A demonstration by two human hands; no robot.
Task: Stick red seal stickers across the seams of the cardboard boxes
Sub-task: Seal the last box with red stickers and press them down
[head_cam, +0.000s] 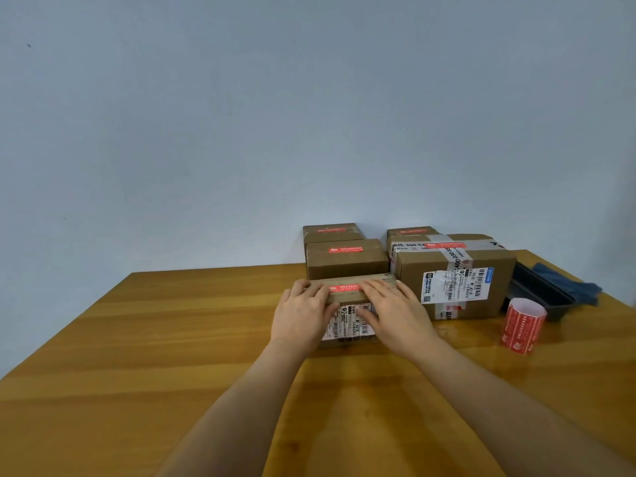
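Red sticker [345, 287] lies flat on top of the front box [347, 306], long axis running left-right, crossing the box top between the two hands; whether it sits square over the seam can't be told, fingers cover both ends. Left hand [303, 313] covers the sticker's left end, right hand [395, 313] the right end, both about equally near, so the next smoothing stroke probably runs outward along that left-right axis. Both hands lie flat with fingers fairly straight and spread over the top edge and front face, pressing down, not pinching anything. Sticker looks bright red with small pale print, thin, seemingly down flat where visible. Front box is small brown cardboard, white barcode label on its near face partly under the fingers; it sits on the wooden table [155, 339], mid-right, nearest the person. Just behind it are a second box [346, 261] and a third box [332, 232], each with a red sticker already on top. To the right stands a big box [454, 270] wrapped in printed tape, with shipping label and red sticker on top, and another small box behind it. Sticker roll [523, 325] stands upright right of the big box, well apart from the right hand. Black tray [540, 290] and blue cloth [568, 284] sit behind the roll.
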